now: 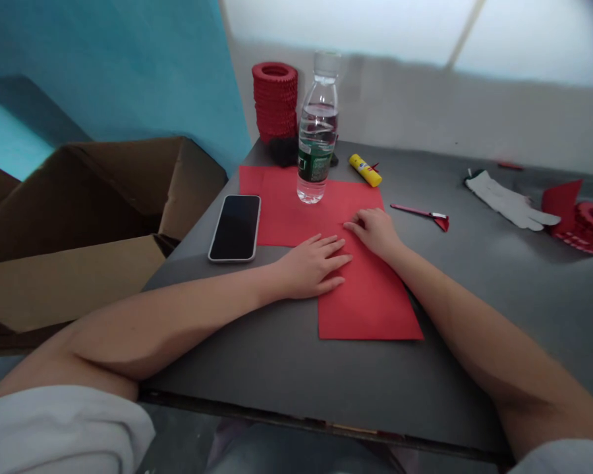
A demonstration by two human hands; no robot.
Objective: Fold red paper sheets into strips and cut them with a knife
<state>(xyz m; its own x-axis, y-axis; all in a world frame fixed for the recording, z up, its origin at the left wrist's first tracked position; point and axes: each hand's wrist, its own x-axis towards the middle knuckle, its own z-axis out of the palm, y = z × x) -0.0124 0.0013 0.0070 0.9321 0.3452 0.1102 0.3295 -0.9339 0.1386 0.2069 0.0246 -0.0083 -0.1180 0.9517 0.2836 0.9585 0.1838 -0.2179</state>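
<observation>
Holding clear liquid: the plastic bottle (317, 131), capped and with a green label (316, 164), was filled to about its shoulder and stood on the rear red sheet (284, 220).
Cardboard box (69, 283): this was left of the bottle, flaps spread; its shadowed inside could not be made out.
Front red sheet (370, 306): it lay nearer the person than the bottle, a little to its right.
Left hand (312, 266): it lay in front of the bottle, flattened with fingers spread over the front red sheet, gripping nothing.
Right hand (376, 230): it rested right and in front of the bottle, fingers partly curled on red paper; whether they pinched it could not be told.
Smartphone (236, 228): it lay left of the bottle, screen dark.
</observation>
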